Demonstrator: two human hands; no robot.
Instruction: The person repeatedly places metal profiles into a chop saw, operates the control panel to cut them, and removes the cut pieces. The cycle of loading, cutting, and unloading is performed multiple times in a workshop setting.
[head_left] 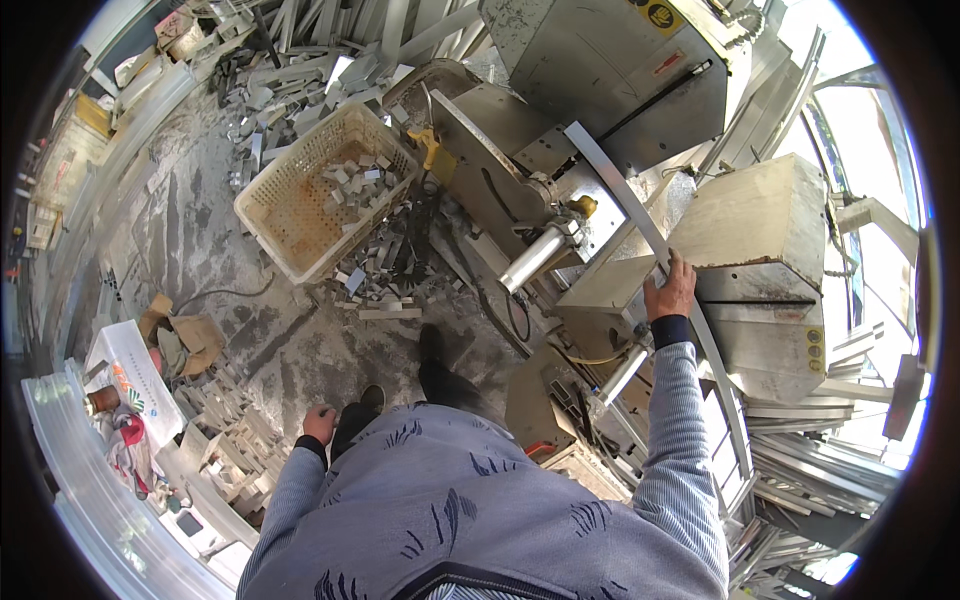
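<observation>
My right hand (670,290) is closed around a long silver metal bar (622,190), which lies across the machine and appears curved in this wide view. The bar's far end reaches a large metal housing (600,80), and its near part runs past my right forearm. A second pale metal housing (750,225) stands just right of the hand. Left of the bar, a silver cylinder (535,258) is mounted on the machine, and another cylinder (622,372) sits below the hand. My left hand (320,423) hangs low beside my leg, fingers curled, with nothing visible in it.
A cream plastic crate (265,243) holding small metal offcuts (360,182) stands on the floor, with more offcuts around it. A yellow air gun (430,148) hangs by its right corner. At left are a cardboard box (195,340), a white box (135,380) and stacked metal pieces.
</observation>
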